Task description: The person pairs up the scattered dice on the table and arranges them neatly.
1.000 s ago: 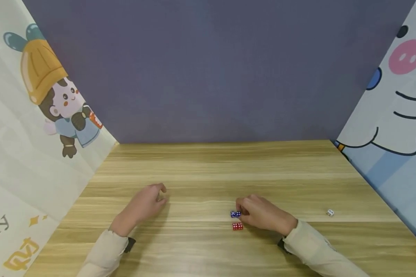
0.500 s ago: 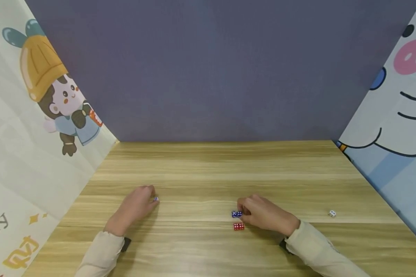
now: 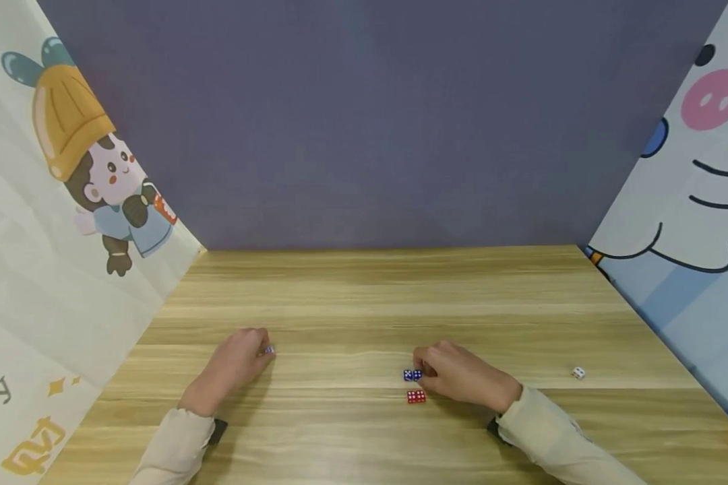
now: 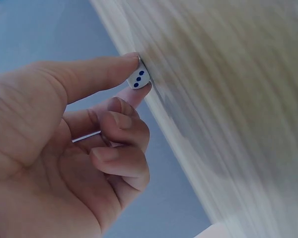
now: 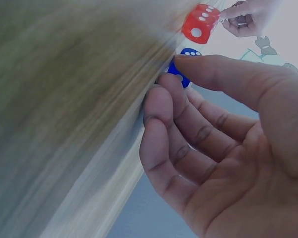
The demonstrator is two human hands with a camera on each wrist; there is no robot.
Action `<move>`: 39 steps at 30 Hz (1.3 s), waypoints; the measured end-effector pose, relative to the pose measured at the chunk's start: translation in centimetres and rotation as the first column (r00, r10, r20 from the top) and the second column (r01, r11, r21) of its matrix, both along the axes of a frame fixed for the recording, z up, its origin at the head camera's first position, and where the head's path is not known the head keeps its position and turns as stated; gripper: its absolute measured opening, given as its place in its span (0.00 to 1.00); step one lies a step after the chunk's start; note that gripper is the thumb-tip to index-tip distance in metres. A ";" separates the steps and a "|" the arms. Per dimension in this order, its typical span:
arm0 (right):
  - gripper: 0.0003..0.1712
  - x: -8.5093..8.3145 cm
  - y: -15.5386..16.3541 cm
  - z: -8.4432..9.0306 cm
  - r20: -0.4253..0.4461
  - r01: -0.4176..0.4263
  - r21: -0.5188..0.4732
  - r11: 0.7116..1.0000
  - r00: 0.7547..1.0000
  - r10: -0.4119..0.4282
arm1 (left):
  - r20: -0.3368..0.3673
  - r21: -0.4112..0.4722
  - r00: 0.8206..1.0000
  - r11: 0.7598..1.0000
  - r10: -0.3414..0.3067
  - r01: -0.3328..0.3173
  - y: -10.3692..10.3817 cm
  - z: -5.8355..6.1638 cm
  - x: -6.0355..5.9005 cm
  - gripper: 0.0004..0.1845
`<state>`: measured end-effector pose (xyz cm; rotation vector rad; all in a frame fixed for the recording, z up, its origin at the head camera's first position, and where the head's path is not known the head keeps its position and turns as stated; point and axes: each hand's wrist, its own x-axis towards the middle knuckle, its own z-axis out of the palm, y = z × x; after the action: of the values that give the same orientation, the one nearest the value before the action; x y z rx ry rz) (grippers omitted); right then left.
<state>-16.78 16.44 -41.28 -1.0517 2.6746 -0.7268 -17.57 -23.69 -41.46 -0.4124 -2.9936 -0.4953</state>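
Observation:
My left hand (image 3: pixel 232 367) is low over the left of the wooden table, pinching a white die with blue pips (image 4: pixel 138 79) between thumb and index finger; its other fingers curl in. Right of the middle, my right hand (image 3: pixel 464 377) has its thumb and fingertips around a blue die (image 5: pixel 179 73) at the table surface. Two blue dice (image 3: pixel 408 375) show side by side in the head view, the right one at the fingertips. Just nearer to me lies a pair of red dice (image 3: pixel 416 397), side by side. One red die (image 5: pixel 201 24) shows beyond the blue in the right wrist view.
A white die (image 3: pixel 578 372) lies alone on the right of the wooden table (image 3: pixel 340 296). Behind the table rises a dark grey-purple panel (image 3: pixel 364 128). Cartoon-printed sheets flank it, a pale one (image 3: pixel 12 256) on the left and another (image 3: pixel 704 202) on the right.
My left hand has moved left and slightly toward me, and its thumb and index finger have closed on the white die. My right hand has stayed at the blue dice.

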 end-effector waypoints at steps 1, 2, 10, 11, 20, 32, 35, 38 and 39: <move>0.06 0.0 0.0 0.0 -0.003 0.001 0.001 1.000 1.000 -0.001 | 0.000 0.004 1.000 1.000 -0.001 0.001 0.0 0.0 0.0 0.06; 0.06 0.0 0.0 0.0 -0.004 0.003 0.002 1.000 1.000 -0.003 | 0.000 0.007 1.000 1.000 -0.001 0.001 0.0 0.0 0.0 0.06; 0.07 0.1 0.0 0.0 0.000 0.011 0.003 1.000 1.000 -0.011 | 0.012 0.012 1.000 1.000 0.012 -0.012 0.1 0.0 0.2 0.06; 0.07 0.1 0.0 -0.1 -0.003 0.013 0.004 1.000 1.000 -0.013 | 0.015 0.010 1.000 1.000 0.013 -0.013 0.1 0.0 0.2 0.06; 0.07 0.2 -0.1 0.0 -0.012 0.022 0.011 1.000 1.000 -0.021 | 0.004 -0.002 1.000 1.000 0.002 -0.002 0.1 0.3 0.4 0.06; 0.07 0.3 0.0 0.0 -0.016 0.013 0.021 1.000 1.000 -0.013 | -0.011 -0.008 1.000 1.000 -0.008 0.008 0.1 -0.1 0.3 0.06; 0.07 0.3 0.1 0.0 -0.024 0.010 0.024 1.000 1.000 -0.009 | -0.017 -0.003 1.000 1.000 -0.003 0.003 0.1 -0.1 0.3 0.06; 0.07 0.2 0.0 0.0 -0.028 0.012 0.023 1.000 1.000 -0.011 | -0.017 0.001 1.000 1.000 -0.008 0.008 0.2 0.1 0.2 0.07; 0.07 0.2 0.0 0.0 -0.034 0.012 0.022 1.000 0.999 -0.012 | -0.016 0.002 1.000 1.000 -0.011 0.011 0.2 0.3 0.2 0.06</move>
<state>-16.58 16.45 -41.33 -1.0525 2.7134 -0.6853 -17.38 -23.49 -41.20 -0.4308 -2.9768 -0.4935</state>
